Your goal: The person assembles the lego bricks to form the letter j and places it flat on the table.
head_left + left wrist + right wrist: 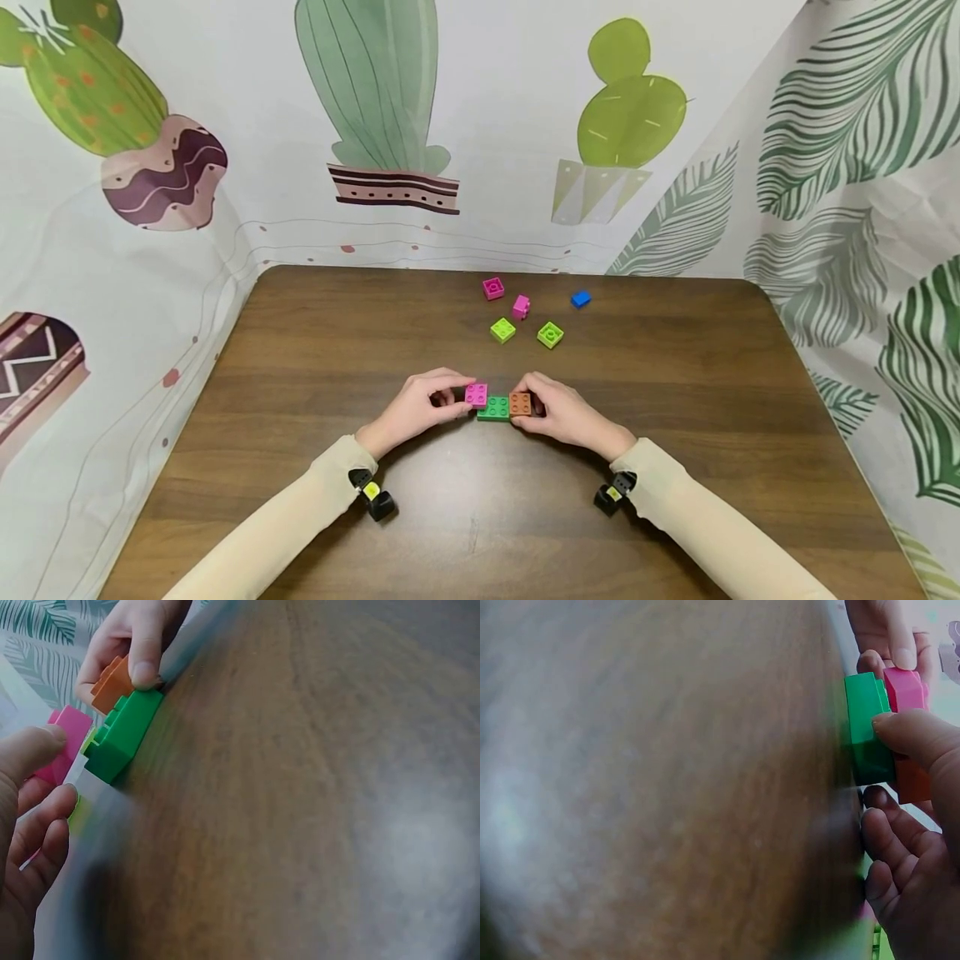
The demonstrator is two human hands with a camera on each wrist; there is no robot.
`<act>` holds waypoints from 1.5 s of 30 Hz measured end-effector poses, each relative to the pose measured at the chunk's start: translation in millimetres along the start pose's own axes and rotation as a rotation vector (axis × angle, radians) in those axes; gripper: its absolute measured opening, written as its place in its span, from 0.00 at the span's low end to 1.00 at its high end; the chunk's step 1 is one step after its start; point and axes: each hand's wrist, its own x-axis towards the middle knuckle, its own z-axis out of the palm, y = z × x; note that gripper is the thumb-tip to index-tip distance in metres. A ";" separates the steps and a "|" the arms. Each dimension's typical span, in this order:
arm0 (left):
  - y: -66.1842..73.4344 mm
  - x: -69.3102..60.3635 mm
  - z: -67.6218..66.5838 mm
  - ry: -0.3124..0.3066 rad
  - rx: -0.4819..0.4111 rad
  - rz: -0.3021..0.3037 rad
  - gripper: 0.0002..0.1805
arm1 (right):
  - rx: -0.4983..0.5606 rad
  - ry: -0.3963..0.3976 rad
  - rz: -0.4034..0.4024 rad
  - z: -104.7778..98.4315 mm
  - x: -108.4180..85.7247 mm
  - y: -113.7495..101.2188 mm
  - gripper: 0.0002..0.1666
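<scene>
– what's at the desk [315, 333]?
– a left hand [416, 407] and a right hand [566, 414] flank the green brick [497, 408], mid-desk; the left pinches the pink brick [476, 395] above its left end, the right grips the orange brick [520, 405] at its right end.
– how to seat pink?
– brace the right end, line up the studs, press straight down, i'd say.
– and green's lie?
– studs up, long axis left to right.

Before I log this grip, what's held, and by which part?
Left hand: pink brick, near and far sides. Right hand: orange brick, likewise, thumb overlapping green brick.
</scene>
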 end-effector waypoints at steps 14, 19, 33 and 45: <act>0.5 -6.2 1.5 -0.029 0.043 0.046 0.21 | 0.002 -0.010 0.010 -0.4 3.2 -0.2 0.17; -0.5 -6.9 2.9 -0.028 0.057 0.046 0.21 | 0.006 -0.013 0.012 0.5 2.9 0.7 0.18; 5.3 -1.4 4.1 -0.039 0.105 0.108 0.19 | 0.014 -0.009 0.017 0.6 0.5 1.1 0.17; 7.0 0.2 5.9 -0.061 0.127 0.090 0.19 | 0.039 0.005 0.000 0.3 -1.4 0.5 0.17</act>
